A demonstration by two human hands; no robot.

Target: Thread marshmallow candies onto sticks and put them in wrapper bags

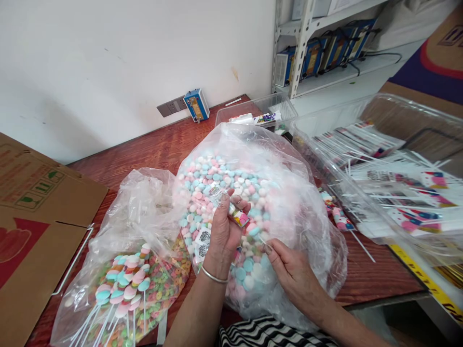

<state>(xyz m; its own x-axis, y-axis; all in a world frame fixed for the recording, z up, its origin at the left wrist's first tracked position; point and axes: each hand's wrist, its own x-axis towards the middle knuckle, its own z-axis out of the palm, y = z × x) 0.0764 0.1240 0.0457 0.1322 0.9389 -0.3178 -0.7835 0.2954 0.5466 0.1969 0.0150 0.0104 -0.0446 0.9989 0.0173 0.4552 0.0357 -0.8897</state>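
My left hand [224, 229] is closed on a small printed clear candy bag [239, 217], its fingers curled round it. To its lower right, my right hand [287, 262] pinches a thin white stick [263, 239]; pastel candies show at the stick's far end, close to the bag, but I cannot tell whether they are inside it. Both hands are over a big clear plastic sack [292, 212] full of pink, blue and white candies [204, 173]. A printed wrapper [202, 246] lies beside my left wrist.
Candy skewers [126, 282] rest on a bag of coloured rings [168, 274] at left, beside a cardboard box [32, 226]. At right, a clear bin [361, 205] holds printed packets on sticks. Behind are a smaller clear bin [222, 115] and a blue device [197, 105].
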